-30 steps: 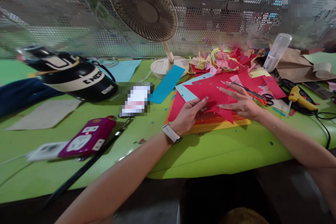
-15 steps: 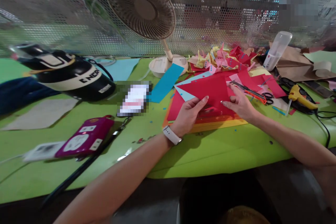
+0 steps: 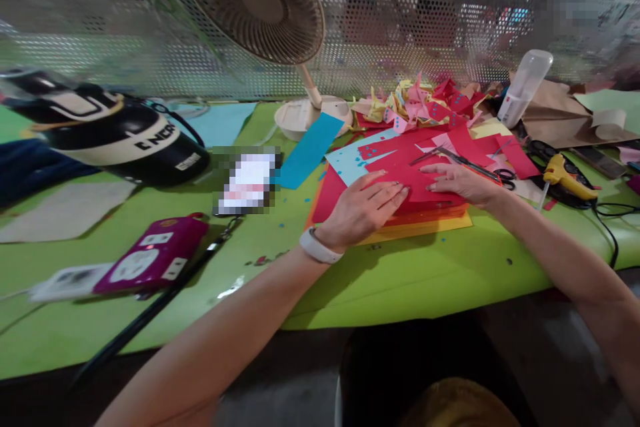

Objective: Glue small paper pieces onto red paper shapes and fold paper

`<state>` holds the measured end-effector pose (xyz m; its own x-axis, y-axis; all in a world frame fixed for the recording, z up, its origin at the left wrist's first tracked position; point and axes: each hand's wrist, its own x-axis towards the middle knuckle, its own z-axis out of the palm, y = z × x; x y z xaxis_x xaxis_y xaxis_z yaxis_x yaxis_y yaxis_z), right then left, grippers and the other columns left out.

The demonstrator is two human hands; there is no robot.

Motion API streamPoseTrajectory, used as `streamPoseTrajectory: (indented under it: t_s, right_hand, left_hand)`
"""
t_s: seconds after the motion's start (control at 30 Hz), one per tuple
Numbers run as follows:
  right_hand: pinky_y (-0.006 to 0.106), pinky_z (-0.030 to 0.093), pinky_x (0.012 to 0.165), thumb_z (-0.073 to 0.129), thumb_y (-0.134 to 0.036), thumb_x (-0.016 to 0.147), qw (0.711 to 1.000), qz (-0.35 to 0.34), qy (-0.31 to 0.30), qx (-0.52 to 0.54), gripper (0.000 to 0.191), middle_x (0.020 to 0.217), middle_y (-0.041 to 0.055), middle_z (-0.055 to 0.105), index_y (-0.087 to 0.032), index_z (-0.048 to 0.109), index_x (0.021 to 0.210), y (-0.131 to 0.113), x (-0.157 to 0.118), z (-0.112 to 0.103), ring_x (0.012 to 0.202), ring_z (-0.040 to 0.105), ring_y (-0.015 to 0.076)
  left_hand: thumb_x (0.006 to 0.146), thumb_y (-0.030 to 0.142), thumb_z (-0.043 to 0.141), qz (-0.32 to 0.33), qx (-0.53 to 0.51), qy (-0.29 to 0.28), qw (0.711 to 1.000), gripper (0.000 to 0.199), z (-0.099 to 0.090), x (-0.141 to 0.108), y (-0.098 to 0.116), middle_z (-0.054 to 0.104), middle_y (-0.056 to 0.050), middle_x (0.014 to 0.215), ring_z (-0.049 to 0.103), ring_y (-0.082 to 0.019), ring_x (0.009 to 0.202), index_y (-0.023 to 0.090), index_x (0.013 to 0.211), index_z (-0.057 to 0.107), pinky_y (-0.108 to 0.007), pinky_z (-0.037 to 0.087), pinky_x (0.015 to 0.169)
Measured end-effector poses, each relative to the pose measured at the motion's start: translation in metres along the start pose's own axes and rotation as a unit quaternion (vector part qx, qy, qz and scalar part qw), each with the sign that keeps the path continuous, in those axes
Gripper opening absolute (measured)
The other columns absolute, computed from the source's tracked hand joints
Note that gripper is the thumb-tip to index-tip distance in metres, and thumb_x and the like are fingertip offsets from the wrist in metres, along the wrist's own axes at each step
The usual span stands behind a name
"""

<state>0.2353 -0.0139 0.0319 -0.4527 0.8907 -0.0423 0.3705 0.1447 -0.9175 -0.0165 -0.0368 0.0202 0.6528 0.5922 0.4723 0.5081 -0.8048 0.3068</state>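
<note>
Both hands rest on a red sheet of paper (image 3: pixel 407 172) on top of a stack of coloured sheets. My left hand (image 3: pixel 361 210), with a white band at the wrist, lies palm down on its left part, fingers stretched out. On the right part, my right hand (image 3: pixel 460 185) lies with its fingers spread and slightly bent. Orange and yellow sheets (image 3: pixel 440 224) stick out below, and a light blue sheet (image 3: pixel 350 159) with small blue bits shows at the left. Scissors (image 3: pixel 470 163) lie just beyond my right hand.
Folded paper pieces (image 3: pixel 425 103) are heaped behind the stack. A fan (image 3: pixel 313 97), a blue strip (image 3: pixel 311 152), a phone (image 3: pixel 247 183), a purple power strip (image 3: pixel 153 253) and a black bottle (image 3: pixel 135 143) stand or lie leftward. Rightward are a yellow glue gun (image 3: pixel 567 180) and a clear bottle (image 3: pixel 525 88).
Both hands have gone from holding the red sheet raised at its edges to lying on it. The sheet now lies lower and flatter, and more of the light blue sheet shows.
</note>
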Motion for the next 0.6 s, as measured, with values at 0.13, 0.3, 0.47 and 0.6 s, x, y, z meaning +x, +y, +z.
streamPoseTrajectory:
  t_s: [0.13, 0.3, 0.47, 0.6]
  right_hand:
    - [0.045, 0.05, 0.093, 0.058, -0.038, 0.09, 0.885, -0.253, 0.194, -0.34, 0.03, 0.106, 0.0083, 0.072, -0.023, 0.067, 0.115, -0.013, -0.01, 0.009, 0.102, 0.064, 0.0244]
    - [0.039, 0.047, 0.092, 0.042, -0.024, 0.099, 0.733, -0.412, 0.127, -0.526, 0.028, 0.11, 0.0061, 0.072, -0.022, 0.07, 0.102, -0.021, -0.02, 0.028, 0.105, 0.062, 0.0201]
    - [0.037, 0.047, 0.093, 0.033, -0.016, 0.101, 0.715, -0.4, 0.105, -0.564, 0.036, 0.108, 0.0024, 0.072, -0.022, 0.067, 0.105, -0.019, -0.015, 0.028, 0.1, 0.063, 0.0163]
    - [0.039, 0.045, 0.099, 0.033, -0.015, 0.1, 0.727, -0.414, 0.092, -0.541, 0.035, 0.108, 0.0042, 0.072, -0.021, 0.067, 0.108, -0.019, -0.015, 0.019, 0.104, 0.063, 0.0176]
  left_hand:
    - [0.093, 0.019, 0.046, -0.036, -0.006, 0.032, 0.999, 0.03, 0.003, 0.001, 0.005, 0.074, -0.007, 0.107, 0.067, -0.023, 0.105, 0.027, 0.107, 0.071, -0.053, 0.036, 0.111]
    - [0.094, 0.024, 0.045, -0.031, 0.027, 0.033, 0.999, 0.027, 0.005, 0.004, 0.01, 0.075, -0.008, 0.101, 0.069, -0.022, 0.095, 0.025, 0.098, 0.072, -0.05, 0.042, 0.106]
    - [0.093, 0.025, 0.047, -0.03, 0.031, 0.035, 0.998, 0.026, 0.005, 0.003, 0.011, 0.076, -0.009, 0.099, 0.07, -0.023, 0.089, 0.023, 0.099, 0.072, -0.049, 0.044, 0.103]
    - [0.092, 0.026, 0.048, -0.047, 0.03, 0.042, 0.998, 0.026, 0.004, 0.003, 0.009, 0.076, -0.007, 0.098, 0.071, -0.022, 0.089, 0.025, 0.099, 0.073, -0.046, 0.045, 0.102]
